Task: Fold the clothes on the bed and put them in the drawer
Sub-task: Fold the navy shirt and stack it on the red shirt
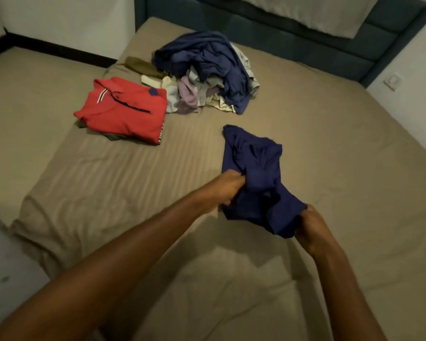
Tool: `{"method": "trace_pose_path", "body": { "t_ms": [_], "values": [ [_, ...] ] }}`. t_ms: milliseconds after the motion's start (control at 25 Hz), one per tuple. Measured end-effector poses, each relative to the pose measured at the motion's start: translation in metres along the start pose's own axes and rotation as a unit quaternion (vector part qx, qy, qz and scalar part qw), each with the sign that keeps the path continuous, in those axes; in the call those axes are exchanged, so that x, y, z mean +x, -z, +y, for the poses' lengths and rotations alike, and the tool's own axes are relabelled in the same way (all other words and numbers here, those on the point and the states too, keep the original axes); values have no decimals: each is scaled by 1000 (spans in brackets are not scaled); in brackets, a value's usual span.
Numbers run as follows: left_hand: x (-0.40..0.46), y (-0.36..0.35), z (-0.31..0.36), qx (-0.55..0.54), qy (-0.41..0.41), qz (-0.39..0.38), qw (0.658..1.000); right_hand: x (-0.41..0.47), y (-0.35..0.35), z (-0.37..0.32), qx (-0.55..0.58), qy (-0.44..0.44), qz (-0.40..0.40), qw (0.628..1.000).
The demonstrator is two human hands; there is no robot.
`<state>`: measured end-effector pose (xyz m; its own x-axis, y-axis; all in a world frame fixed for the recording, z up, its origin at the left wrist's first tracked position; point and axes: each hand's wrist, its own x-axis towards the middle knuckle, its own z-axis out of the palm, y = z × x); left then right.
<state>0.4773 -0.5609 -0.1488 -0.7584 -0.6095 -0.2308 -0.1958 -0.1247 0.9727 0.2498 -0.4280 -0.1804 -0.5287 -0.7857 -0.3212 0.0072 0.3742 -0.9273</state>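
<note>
A crumpled navy garment (256, 173) lies in the middle of the bed (342, 168). My left hand (225, 189) grips its left side, fingers buried in the cloth. My right hand (311, 228) grips its near right corner. A folded red polo shirt (126, 112) rests on top of other folded clothes at the bed's left side. Behind it, a loose pile of clothes (207, 72) topped by a large dark blue piece sits toward the head of the bed. No drawer is in view.
A dark padded headboard (305, 38) runs along the far side with a grey pillow (317, 13) leaning on it. A wall socket (392, 82) is at the right. The floor (30, 94) lies left of the bed.
</note>
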Motion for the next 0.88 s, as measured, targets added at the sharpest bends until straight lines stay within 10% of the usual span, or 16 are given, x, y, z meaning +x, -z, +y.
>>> {"method": "trace_pose_path", "body": {
  "t_ms": [160, 640, 880],
  "values": [
    [47, 15, -40, -115, 188, 28, 975, 54, -24, 22, 117, -141, 2, 983],
    [-76, 35, -150, -85, 59, -79, 992, -66, -65, 56, -46, -146, 38, 987],
    [-150, 45, -171, 11, 124, -170, 978, -184, -91, 73, 78, -140, 40, 986]
  ]
}}
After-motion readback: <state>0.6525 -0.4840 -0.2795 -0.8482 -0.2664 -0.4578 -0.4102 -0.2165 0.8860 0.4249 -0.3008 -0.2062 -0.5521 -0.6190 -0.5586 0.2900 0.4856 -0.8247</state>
